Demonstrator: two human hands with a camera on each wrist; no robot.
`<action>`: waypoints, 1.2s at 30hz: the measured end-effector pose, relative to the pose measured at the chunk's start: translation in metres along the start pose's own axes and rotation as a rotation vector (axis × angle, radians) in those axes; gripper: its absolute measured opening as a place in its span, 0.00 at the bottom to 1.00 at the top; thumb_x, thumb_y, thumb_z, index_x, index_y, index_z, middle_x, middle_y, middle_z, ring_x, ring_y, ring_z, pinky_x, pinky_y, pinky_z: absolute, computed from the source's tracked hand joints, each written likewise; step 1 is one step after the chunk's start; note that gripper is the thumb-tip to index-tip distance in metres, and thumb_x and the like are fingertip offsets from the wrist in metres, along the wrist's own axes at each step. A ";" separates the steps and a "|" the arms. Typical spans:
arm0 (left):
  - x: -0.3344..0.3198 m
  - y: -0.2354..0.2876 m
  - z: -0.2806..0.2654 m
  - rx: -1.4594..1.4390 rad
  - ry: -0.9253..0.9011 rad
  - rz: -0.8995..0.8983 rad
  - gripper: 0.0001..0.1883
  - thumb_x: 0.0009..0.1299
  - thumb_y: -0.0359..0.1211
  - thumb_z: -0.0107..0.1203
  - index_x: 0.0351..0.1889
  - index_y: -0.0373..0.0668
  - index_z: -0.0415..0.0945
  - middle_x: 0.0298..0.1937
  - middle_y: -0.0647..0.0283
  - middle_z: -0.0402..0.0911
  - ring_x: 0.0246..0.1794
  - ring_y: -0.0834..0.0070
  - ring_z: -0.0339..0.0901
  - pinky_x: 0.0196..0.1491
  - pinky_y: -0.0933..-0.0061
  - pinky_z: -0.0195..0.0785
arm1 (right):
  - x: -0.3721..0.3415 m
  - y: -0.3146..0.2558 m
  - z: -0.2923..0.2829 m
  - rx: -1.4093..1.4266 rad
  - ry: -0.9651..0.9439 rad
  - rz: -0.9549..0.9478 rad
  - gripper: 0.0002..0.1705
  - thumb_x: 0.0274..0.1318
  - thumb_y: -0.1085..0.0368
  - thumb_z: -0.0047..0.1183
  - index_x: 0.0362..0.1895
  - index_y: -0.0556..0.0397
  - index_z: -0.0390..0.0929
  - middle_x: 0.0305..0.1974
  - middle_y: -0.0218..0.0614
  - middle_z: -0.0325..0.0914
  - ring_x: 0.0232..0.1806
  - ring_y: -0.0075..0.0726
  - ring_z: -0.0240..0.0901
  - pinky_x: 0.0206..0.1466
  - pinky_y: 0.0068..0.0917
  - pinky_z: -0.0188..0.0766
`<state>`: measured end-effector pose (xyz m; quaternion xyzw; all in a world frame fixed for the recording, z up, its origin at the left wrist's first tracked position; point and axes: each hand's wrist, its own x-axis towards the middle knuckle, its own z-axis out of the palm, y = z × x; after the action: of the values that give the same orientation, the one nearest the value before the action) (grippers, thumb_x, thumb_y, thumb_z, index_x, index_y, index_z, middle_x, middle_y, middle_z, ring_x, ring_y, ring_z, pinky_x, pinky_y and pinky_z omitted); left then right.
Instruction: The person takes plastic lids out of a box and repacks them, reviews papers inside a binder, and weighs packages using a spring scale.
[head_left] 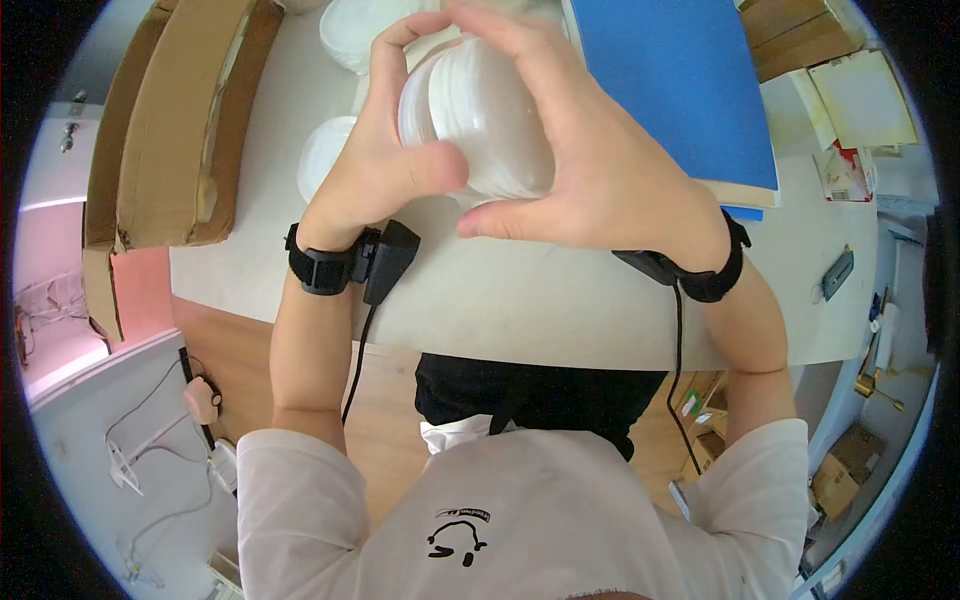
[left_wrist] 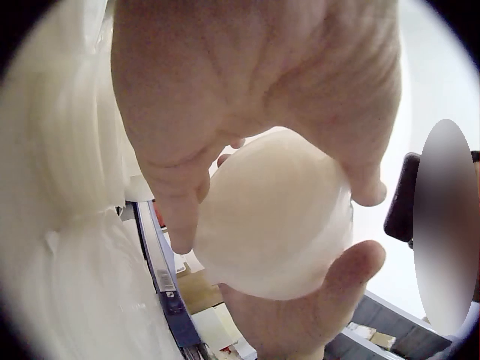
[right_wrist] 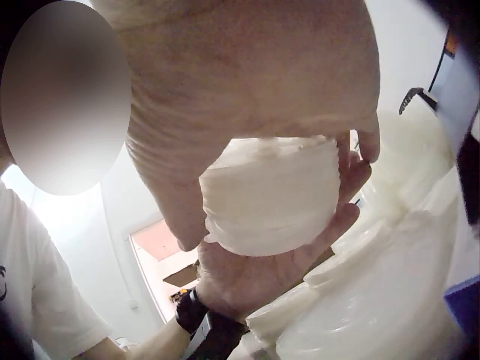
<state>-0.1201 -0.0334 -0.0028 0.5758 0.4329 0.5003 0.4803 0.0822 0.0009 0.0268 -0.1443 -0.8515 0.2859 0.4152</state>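
A stack of round, translucent white plastic containers [head_left: 490, 120] is raised between both hands, with ridged rims along its side. My left hand [head_left: 375, 175] grips one end, thumb laid across the rims and fingers curved round the far side. From the other side my right hand [head_left: 600, 160] grips the stack, its thumb along the near edge. In the left wrist view the rounded pale end of the stack [left_wrist: 274, 217] faces the camera. The right wrist view gives its ridged side [right_wrist: 270, 199], with both hands wrapped round it.
More white plastic containers [head_left: 325, 150] stand on the table [head_left: 520, 310] behind the left hand. A cardboard box [head_left: 175, 130] is at the left edge. To the right lie a large blue folder [head_left: 670, 90] and a small dark object [head_left: 838, 273]. Cables hang from both wrist cameras.
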 end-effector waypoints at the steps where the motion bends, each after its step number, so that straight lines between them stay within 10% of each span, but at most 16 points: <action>1: -0.002 -0.001 -0.001 -0.043 -0.078 0.055 0.66 0.48 0.68 0.70 0.75 0.43 0.46 0.68 0.53 0.67 0.69 0.64 0.67 0.69 0.61 0.63 | 0.000 -0.001 -0.001 -0.020 -0.030 0.032 0.54 0.38 0.62 0.75 0.70 0.54 0.58 0.58 0.52 0.68 0.60 0.61 0.68 0.62 0.45 0.68; 3: -0.003 0.001 0.001 -0.089 -0.154 0.116 0.57 0.56 0.58 0.73 0.74 0.44 0.48 0.68 0.53 0.68 0.68 0.64 0.68 0.69 0.60 0.63 | 0.001 -0.003 -0.004 -0.010 -0.083 0.076 0.55 0.40 0.63 0.74 0.73 0.53 0.56 0.63 0.49 0.65 0.63 0.54 0.65 0.66 0.42 0.64; 7: -0.002 0.005 0.004 -0.199 -0.099 0.010 0.68 0.44 0.68 0.75 0.72 0.46 0.43 0.68 0.49 0.67 0.67 0.61 0.69 0.68 0.61 0.65 | 0.002 -0.007 -0.007 0.003 -0.107 0.228 0.57 0.42 0.65 0.73 0.75 0.52 0.54 0.68 0.44 0.62 0.69 0.45 0.61 0.71 0.38 0.60; 14: 0.004 0.005 -0.003 -0.274 -0.057 0.069 0.55 0.55 0.72 0.62 0.68 0.48 0.51 0.70 0.50 0.65 0.67 0.53 0.71 0.66 0.51 0.68 | 0.003 0.005 -0.009 0.012 0.076 0.139 0.56 0.40 0.59 0.73 0.73 0.57 0.56 0.64 0.56 0.63 0.65 0.57 0.66 0.69 0.42 0.63; 22: 0.013 0.003 -0.013 -0.444 0.000 0.128 0.45 0.64 0.68 0.57 0.68 0.49 0.57 0.70 0.49 0.66 0.67 0.50 0.71 0.66 0.48 0.70 | 0.024 -0.025 -0.021 0.335 0.096 0.527 0.60 0.53 0.59 0.70 0.76 0.61 0.39 0.65 0.44 0.58 0.69 0.35 0.57 0.71 0.35 0.57; 25: 0.013 0.004 -0.008 -0.366 -0.015 0.170 0.49 0.62 0.69 0.59 0.71 0.48 0.55 0.70 0.49 0.66 0.68 0.50 0.70 0.68 0.47 0.67 | 0.027 -0.029 -0.002 0.192 0.404 0.697 0.44 0.54 0.60 0.68 0.71 0.63 0.61 0.56 0.45 0.74 0.57 0.31 0.72 0.60 0.29 0.69; 27: 0.009 0.006 -0.006 -0.284 -0.042 0.195 0.50 0.62 0.69 0.60 0.72 0.48 0.55 0.70 0.49 0.66 0.69 0.50 0.69 0.69 0.47 0.65 | 0.009 -0.012 -0.006 0.631 0.181 0.518 0.57 0.43 0.59 0.72 0.74 0.57 0.52 0.68 0.58 0.58 0.69 0.57 0.62 0.71 0.42 0.61; 32: 0.003 0.019 -0.004 -0.181 -0.179 0.270 0.47 0.58 0.50 0.75 0.71 0.46 0.60 0.71 0.54 0.66 0.70 0.57 0.67 0.70 0.51 0.62 | -0.004 -0.030 -0.014 0.125 -0.097 0.352 0.56 0.45 0.64 0.69 0.77 0.54 0.50 0.67 0.52 0.58 0.67 0.56 0.61 0.70 0.42 0.61; 36: -0.016 0.048 -0.011 0.107 -0.159 0.252 0.47 0.61 0.56 0.70 0.70 0.39 0.60 0.72 0.49 0.66 0.70 0.55 0.68 0.70 0.51 0.61 | -0.021 -0.068 -0.029 -0.129 -0.421 0.348 0.56 0.41 0.66 0.70 0.76 0.52 0.54 0.66 0.51 0.59 0.66 0.61 0.62 0.68 0.45 0.63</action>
<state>-0.1320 -0.0557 0.0428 0.6882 0.3438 0.4857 0.4151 0.1171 -0.0530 0.0696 -0.2518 -0.8979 0.3217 0.1638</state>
